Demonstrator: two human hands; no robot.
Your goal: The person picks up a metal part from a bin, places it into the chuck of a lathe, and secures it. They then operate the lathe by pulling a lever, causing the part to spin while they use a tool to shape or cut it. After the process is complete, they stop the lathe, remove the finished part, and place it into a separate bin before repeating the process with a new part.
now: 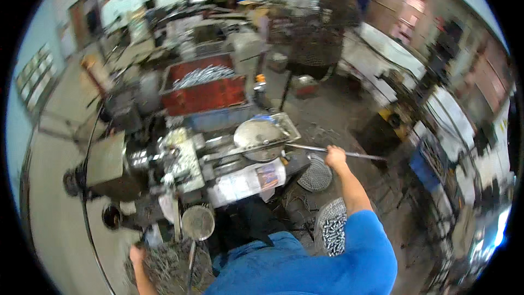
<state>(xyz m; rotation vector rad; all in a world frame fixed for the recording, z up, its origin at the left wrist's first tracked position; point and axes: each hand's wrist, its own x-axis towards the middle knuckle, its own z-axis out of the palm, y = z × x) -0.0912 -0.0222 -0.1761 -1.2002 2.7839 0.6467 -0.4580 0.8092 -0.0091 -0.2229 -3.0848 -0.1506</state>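
Note:
My right hand (335, 156) is wrapped around a long thin metal rod (363, 156), which reaches left to the lathe-like machine (188, 158) in front of me. A pale shallow round dish (248, 131) lies on the machine beside the rod's left end. Low on the left, my left hand (137, 254) is beside the machine's lower front, above metal shavings (169, 265). Its fingers are small and smeared, so I cannot make out their pose or any held thing. Near it stands a round-topped metal part (198, 222).
Behind the machine, a red bin (204, 95) holds many small metal pieces. A basket of metal parts (334, 232) stands by my right arm, near a round perforated tray (315, 175). A large caged fan (316, 27) rises farther back. A blue crate (426, 164) sits at right.

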